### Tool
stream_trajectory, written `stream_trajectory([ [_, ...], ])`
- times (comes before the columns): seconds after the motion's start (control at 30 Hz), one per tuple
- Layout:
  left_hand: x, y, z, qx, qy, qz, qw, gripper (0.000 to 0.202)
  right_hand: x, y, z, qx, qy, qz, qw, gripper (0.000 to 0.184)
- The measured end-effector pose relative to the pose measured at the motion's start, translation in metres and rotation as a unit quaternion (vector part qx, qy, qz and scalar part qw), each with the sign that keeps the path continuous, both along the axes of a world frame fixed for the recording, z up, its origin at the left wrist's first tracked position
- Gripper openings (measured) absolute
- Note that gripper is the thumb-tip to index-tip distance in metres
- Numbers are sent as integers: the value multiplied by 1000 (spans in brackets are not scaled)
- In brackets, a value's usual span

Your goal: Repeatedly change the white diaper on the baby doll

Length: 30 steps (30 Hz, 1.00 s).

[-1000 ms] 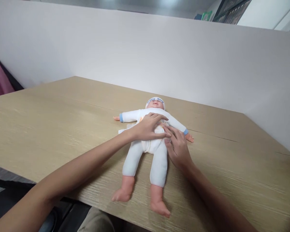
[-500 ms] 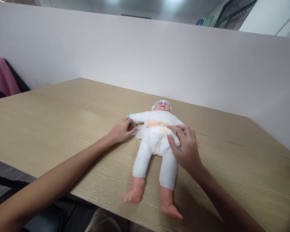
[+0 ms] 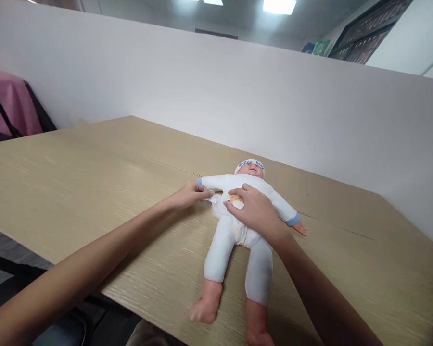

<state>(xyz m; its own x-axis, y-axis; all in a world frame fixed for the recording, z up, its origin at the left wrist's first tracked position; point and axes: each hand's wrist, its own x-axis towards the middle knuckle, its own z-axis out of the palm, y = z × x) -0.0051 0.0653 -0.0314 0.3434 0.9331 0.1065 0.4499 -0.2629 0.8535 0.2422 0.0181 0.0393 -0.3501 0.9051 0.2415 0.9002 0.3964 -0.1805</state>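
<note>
A baby doll (image 3: 219,254) in a white suit and a lettered headband lies on its back, feet toward me. A white diaper (image 3: 242,236) is around its hips, with a coloured print at the waist. My left hand (image 3: 187,197) pinches the diaper's thin side flap at the left, beside the doll's sleeve. Over the front of the diaper lies my right hand (image 3: 258,211), its thumb and fingers apart and touching the waist area. It covers much of the print and the right side of the diaper.
The doll lies on a wooden table (image 3: 94,168) with a thin seam across it. Behind the table rises a pale partition (image 3: 202,86). A pink cloth (image 3: 10,96) hangs at the far left, near a dark chair (image 3: 0,113).
My right hand has moved left from the diaper's right side onto its front, covering the print. My left hand now pinches the flap and draws it outward. The view has shifted slightly.
</note>
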Motion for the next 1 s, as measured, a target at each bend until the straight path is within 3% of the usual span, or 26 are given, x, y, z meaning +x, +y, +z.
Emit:
stream_trajectory([
  [0.13,19,5,24,-24,-60,-21,998,55,1,3,-6,12,19,14,1000,38],
  [0.27,55,6,34,-72,-117,-58,989,46,4,6,-9,9,67,30,997,58],
  [0.43,82,11,26,-72,-183,-55,979,39,9,14,-10,-20,86,12,996,61],
  [0.57,80,14,11,-43,-233,-23,971,33,13,16,-7,-42,137,4,990,48],
  [0.77,80,10,-14,21,-227,7,974,33,17,12,-7,-48,180,9,982,46],
  [0.9,82,11,-15,56,-201,14,978,29,19,20,-12,-9,181,14,983,46],
  [1.0,79,5,-9,87,-180,55,978,23,20,19,-13,54,189,19,980,46],
])
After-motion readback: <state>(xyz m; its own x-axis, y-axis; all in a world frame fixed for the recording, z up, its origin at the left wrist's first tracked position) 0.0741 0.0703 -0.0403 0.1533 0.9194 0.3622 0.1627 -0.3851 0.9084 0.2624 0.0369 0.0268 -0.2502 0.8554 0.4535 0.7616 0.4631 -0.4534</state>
